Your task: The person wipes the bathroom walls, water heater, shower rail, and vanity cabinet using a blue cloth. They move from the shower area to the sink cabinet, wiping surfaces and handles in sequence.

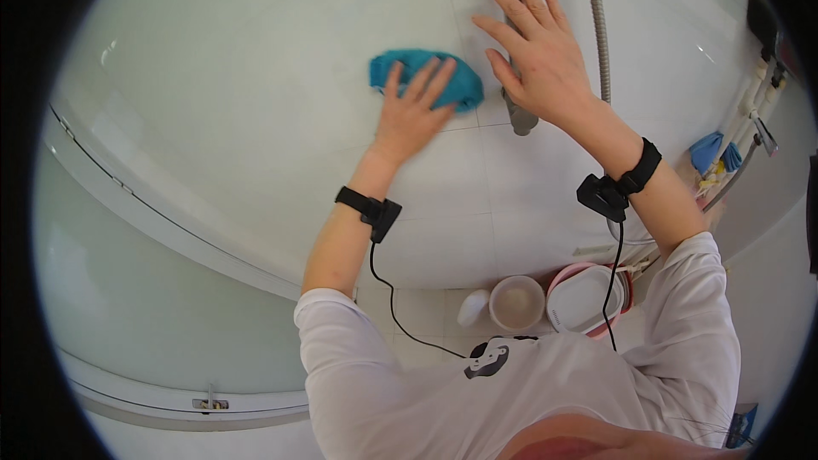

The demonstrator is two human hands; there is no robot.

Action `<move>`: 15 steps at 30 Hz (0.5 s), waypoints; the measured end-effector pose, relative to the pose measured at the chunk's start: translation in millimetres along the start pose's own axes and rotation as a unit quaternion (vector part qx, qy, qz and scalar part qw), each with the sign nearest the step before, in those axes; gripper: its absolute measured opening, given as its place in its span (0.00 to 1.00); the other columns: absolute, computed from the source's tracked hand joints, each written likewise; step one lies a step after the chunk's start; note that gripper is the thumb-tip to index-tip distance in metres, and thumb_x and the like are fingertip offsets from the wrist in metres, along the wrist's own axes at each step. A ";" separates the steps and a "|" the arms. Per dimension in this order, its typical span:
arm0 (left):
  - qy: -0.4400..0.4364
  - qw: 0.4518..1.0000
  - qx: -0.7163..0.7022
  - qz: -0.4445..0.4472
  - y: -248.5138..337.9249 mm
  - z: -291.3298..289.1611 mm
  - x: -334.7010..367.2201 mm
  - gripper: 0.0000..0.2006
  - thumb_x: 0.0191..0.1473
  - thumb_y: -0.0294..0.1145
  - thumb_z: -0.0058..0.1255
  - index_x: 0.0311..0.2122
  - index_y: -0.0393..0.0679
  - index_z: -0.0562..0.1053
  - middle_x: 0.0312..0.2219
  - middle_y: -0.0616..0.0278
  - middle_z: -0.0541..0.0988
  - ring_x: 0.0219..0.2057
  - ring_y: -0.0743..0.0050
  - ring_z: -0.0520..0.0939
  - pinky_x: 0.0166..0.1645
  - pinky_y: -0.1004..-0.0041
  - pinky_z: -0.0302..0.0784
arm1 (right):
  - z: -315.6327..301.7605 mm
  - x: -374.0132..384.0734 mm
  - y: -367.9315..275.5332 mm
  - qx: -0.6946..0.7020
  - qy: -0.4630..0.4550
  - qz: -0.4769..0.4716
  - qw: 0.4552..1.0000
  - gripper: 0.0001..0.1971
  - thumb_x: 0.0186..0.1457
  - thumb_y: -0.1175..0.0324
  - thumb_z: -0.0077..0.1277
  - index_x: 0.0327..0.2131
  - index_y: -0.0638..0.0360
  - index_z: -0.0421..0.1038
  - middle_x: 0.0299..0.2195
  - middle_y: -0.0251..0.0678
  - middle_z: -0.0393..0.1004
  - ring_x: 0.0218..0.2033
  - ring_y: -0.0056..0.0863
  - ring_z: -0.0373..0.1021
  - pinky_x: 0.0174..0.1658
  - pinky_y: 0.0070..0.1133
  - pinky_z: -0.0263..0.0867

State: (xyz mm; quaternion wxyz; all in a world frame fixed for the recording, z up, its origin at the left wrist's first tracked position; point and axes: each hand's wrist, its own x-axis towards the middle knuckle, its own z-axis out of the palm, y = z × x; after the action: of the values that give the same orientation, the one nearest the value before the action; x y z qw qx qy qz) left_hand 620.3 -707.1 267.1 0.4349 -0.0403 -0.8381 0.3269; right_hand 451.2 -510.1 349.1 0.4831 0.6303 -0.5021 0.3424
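Observation:
A crumpled blue cloth [461,89] is pressed against the pale tiled wall [281,94]. My left hand [411,117] lies over it with fingers spread, holding it to the surface; that hand is slightly blurred. To its right, my right hand [545,64] is open, fingers stretched out, in front of a grey bar [521,117]. Part of the bar is hidden behind this hand, and whether they touch I cannot tell. Nothing shows in the right hand. Both wrists wear black straps with small boxes and cables.
A ribbed metal hose [599,25] hangs right of my right hand. Below stand a round tub [517,302] and a white basin [585,300]. Pipes with a tap [764,132] and blue cloths [705,152] are at the right. A white-framed frosted panel [170,290] lies left.

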 end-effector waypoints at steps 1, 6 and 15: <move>0.018 0.999 0.028 -0.023 -15.5 -4.1 -2.0 0.06 0.50 0.39 0.63 0.30 0.57 0.76 0.65 0.63 0.68 0.65 0.60 0.67 0.66 0.36 0.53 | -0.1 -0.1 0.0 -0.007 -0.010 0.000 1.000 0.17 0.54 0.70 0.57 0.49 0.53 0.75 0.69 0.36 0.58 0.73 0.43 0.47 0.71 0.45 0.47; 0.137 0.940 0.172 -0.259 -102.1 -41.2 -24.7 0.13 0.55 0.37 0.58 0.45 0.52 0.79 0.65 0.49 0.64 0.66 0.44 0.63 0.65 0.29 0.50 | 0.2 4.5 -5.6 -0.029 -0.013 -0.010 0.999 0.16 0.52 0.73 0.58 0.47 0.54 0.77 0.68 0.36 0.59 0.73 0.46 0.46 0.70 0.45 0.50; 0.190 0.867 0.098 -0.450 -54.0 -11.5 -80.3 0.20 0.64 0.38 0.47 0.58 0.40 0.71 0.66 0.39 0.57 0.66 0.33 0.56 0.66 0.38 0.52 | 2.7 -2.8 0.3 -0.039 -0.045 0.003 0.998 0.12 0.51 0.71 0.56 0.39 0.63 0.76 0.65 0.57 0.59 0.70 0.67 0.43 0.69 0.51 0.49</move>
State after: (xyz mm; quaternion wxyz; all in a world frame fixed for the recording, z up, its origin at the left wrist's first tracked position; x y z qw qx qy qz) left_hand 690.3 -771.7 246.8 0.6870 0.3228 -0.6305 0.1620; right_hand 450.1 -511.8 345.8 0.4830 0.6243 -0.5382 0.2954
